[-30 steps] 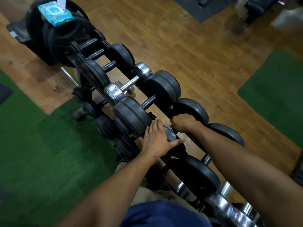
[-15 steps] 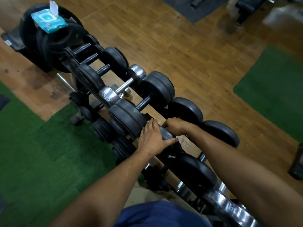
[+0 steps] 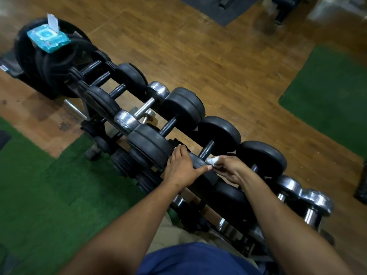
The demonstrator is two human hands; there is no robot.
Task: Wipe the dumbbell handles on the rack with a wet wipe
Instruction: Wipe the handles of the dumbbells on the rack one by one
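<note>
My left hand [image 3: 181,169] lies flat, fingers straight, steadying a black dumbbell head [image 3: 200,165] on the rack [image 3: 234,225]. Just right, my right hand [image 3: 231,169] pinches the wet wipe [image 3: 212,160] at the near end of that dumbbell's handle [image 3: 207,148]. I judge I'm mid-wipe; next comes the handle to the right.

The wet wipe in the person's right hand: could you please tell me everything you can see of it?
The wet wipe is a small white piece, crumpled and bunched, looking like soft damp cloth. Only part shows, poking out past the fingers of the right hand, which pinches it. It sits at the near end of a black dumbbell handle on the rack's top row, beside the left hand's thumb. Whether it touches the handle cannot be told.
</note>
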